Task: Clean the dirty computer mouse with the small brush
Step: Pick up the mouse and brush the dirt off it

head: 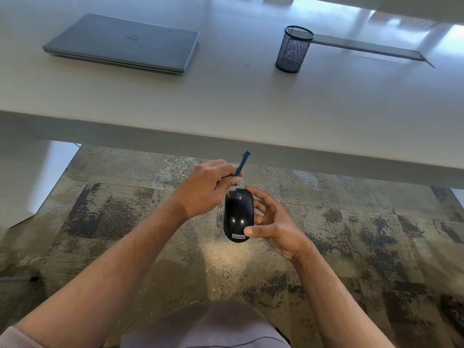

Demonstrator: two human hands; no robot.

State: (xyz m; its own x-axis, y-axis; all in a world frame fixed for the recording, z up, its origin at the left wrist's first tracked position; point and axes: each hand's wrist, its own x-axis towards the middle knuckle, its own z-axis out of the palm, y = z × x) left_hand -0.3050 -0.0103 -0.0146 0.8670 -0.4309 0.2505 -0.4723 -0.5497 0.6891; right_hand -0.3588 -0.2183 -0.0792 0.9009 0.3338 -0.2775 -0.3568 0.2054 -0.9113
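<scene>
Midway, I gripped the brush in my left hand, right hand cradling the mouse, front grime remaining.

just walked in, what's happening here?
A person is cleaning a black mouse below the desk edge, over the carpet. The right hand holds the mouse by its sides; the left hand grips a small blue brush, bristle end at the front near the scroll wheel. A closed laptop and mesh pen cup sit on the desk.

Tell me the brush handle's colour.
Dark blue; the brush shows in the head view, held in the left hand.
</scene>
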